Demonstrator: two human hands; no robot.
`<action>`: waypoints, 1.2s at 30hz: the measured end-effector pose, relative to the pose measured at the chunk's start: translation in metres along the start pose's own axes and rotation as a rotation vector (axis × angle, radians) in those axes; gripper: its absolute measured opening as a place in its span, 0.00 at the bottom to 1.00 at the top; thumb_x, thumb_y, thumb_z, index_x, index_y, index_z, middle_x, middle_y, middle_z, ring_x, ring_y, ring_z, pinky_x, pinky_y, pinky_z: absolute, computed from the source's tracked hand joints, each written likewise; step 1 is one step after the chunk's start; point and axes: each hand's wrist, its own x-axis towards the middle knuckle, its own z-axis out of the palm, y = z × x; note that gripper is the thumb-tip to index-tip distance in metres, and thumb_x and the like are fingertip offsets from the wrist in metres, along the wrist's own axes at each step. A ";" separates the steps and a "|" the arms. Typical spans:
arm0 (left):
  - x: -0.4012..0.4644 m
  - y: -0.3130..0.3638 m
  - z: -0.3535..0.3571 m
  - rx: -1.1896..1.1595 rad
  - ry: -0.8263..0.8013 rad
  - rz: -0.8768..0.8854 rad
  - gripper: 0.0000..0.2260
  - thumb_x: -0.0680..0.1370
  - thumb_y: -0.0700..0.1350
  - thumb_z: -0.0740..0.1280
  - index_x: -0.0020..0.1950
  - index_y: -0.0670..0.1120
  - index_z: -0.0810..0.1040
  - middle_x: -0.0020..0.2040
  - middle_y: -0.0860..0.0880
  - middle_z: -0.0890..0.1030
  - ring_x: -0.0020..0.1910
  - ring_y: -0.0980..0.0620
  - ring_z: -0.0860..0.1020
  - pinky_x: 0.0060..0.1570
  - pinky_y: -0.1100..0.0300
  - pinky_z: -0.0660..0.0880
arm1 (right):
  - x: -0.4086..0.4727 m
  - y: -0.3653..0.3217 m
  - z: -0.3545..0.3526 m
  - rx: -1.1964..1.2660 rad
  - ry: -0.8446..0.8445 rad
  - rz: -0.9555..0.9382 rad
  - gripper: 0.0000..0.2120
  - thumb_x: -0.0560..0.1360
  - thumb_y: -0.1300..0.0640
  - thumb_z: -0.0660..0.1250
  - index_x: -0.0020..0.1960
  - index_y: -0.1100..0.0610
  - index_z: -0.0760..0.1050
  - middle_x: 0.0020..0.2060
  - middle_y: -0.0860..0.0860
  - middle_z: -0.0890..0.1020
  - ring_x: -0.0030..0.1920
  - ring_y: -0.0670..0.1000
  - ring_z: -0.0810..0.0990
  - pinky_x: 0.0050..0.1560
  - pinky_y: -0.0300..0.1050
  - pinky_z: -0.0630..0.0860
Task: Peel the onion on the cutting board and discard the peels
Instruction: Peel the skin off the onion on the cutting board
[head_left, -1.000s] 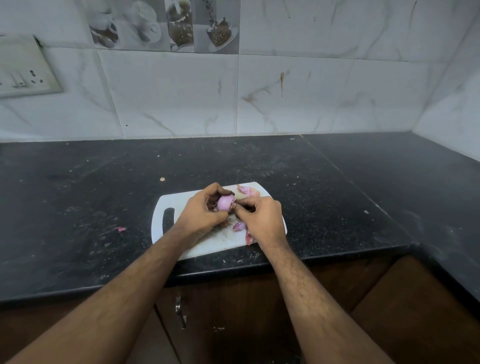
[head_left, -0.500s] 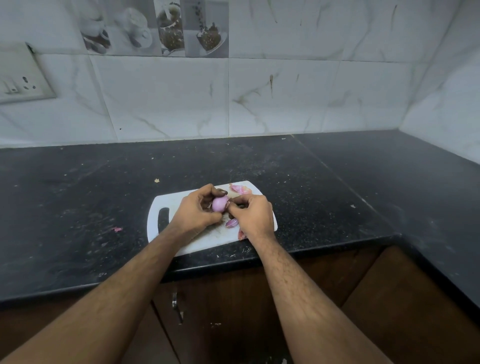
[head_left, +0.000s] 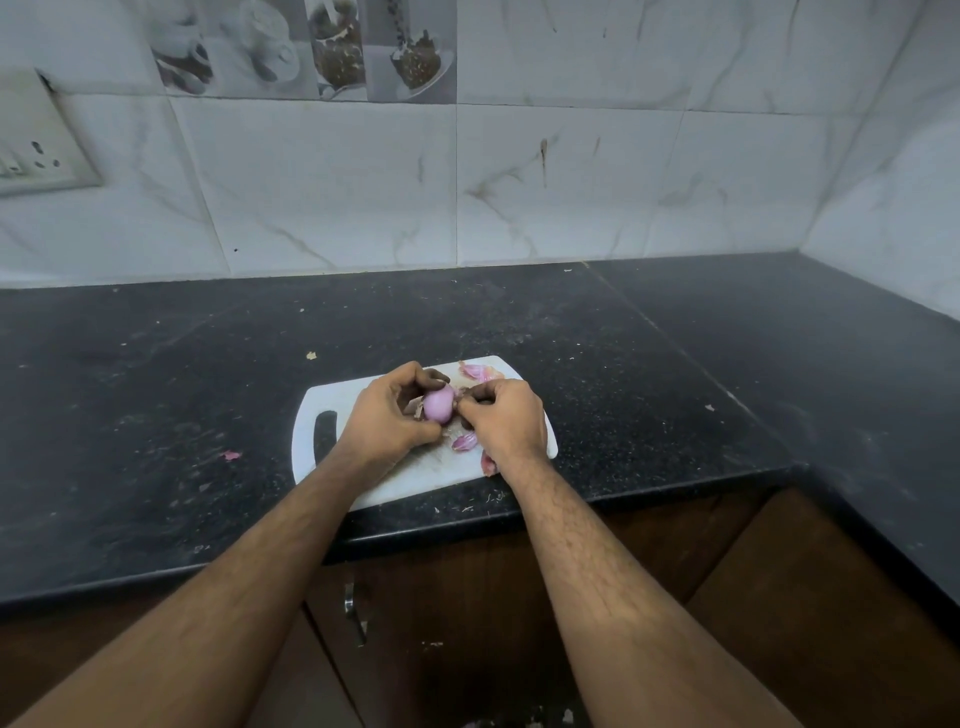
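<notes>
Peeling in progress — onion (head_left: 437, 404) held just above the cutting board (head_left: 332, 400), near its far edge.
Left hand (head_left: 387, 415) cups the bulb; right hand (head_left: 506, 415) pinches skin at its tip — best pulled lengthwise, grip steady.

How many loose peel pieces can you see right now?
4: one at the cutting board's far right corner, one between the hands, one at the right wrist, one on the counter left. Hands may hide more.

A black granite countertop (head_left: 649, 374) carries a white cutting board (head_left: 332, 400) at its front edge; left of the board lies a pink onion peel scrap (head_left: 230, 455).
</notes>
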 end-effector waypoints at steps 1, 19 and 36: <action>0.000 0.000 -0.001 -0.010 0.000 -0.004 0.21 0.64 0.29 0.74 0.44 0.55 0.80 0.57 0.48 0.85 0.59 0.52 0.83 0.51 0.59 0.79 | -0.001 0.001 0.001 0.006 0.009 -0.013 0.04 0.77 0.54 0.73 0.45 0.52 0.86 0.37 0.46 0.87 0.28 0.53 0.85 0.29 0.51 0.83; 0.000 -0.002 0.003 0.271 -0.100 -0.002 0.20 0.74 0.48 0.76 0.63 0.50 0.76 0.59 0.49 0.83 0.57 0.50 0.83 0.62 0.47 0.81 | -0.011 0.004 0.004 0.093 0.012 -0.138 0.11 0.83 0.51 0.67 0.63 0.53 0.80 0.53 0.45 0.85 0.29 0.49 0.86 0.17 0.49 0.77; 0.005 -0.006 0.000 0.262 0.028 0.010 0.22 0.72 0.40 0.81 0.55 0.49 0.71 0.55 0.49 0.83 0.53 0.49 0.84 0.54 0.48 0.83 | -0.008 0.009 0.008 0.114 0.120 -0.155 0.19 0.82 0.65 0.60 0.65 0.50 0.81 0.58 0.43 0.82 0.46 0.49 0.85 0.20 0.51 0.80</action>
